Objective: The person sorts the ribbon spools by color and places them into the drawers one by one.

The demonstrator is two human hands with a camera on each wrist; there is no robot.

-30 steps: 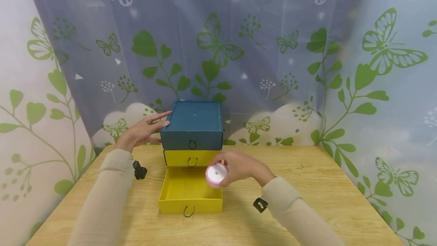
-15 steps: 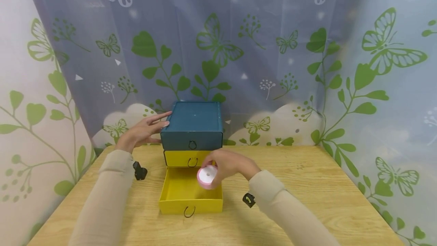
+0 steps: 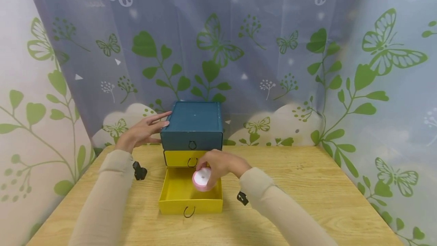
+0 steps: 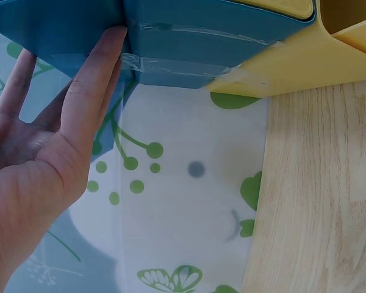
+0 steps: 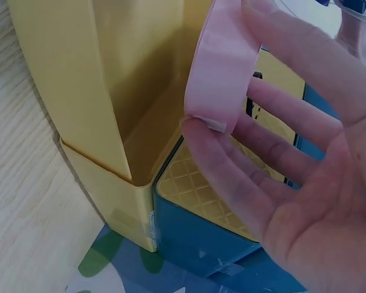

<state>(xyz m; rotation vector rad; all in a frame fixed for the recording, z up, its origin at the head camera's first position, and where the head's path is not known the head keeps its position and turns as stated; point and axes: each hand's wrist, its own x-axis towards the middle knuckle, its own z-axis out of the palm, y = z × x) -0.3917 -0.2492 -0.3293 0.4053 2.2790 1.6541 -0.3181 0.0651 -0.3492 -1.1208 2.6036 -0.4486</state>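
My right hand [image 3: 220, 165] pinches a roll of pink ribbon [image 3: 201, 178] with a white round face, held over the pulled-out bottom yellow drawer [image 3: 190, 205]. In the right wrist view the thumb and fingers grip the pink ribbon roll [image 5: 222, 67] at its edges, with the drawer's inside [image 5: 143, 85] below. My left hand [image 3: 141, 132] rests with straight fingers against the left side of the blue top box [image 3: 194, 119]. The left wrist view has the left hand's fingers [image 4: 88, 91] touching the blue side wall [image 4: 189, 49].
The middle yellow drawer [image 3: 177, 158] is closed under the blue box. All of this stands on a wooden table [image 3: 293, 200], with a butterfly-patterned curtain [image 3: 259, 48] behind. Black wrist devices [image 3: 139, 171] sit by each sleeve.
My right hand has moved left with the pink ribbon roll, from the drawer's right side to over its middle. The left hand and the drawers have stayed in place.
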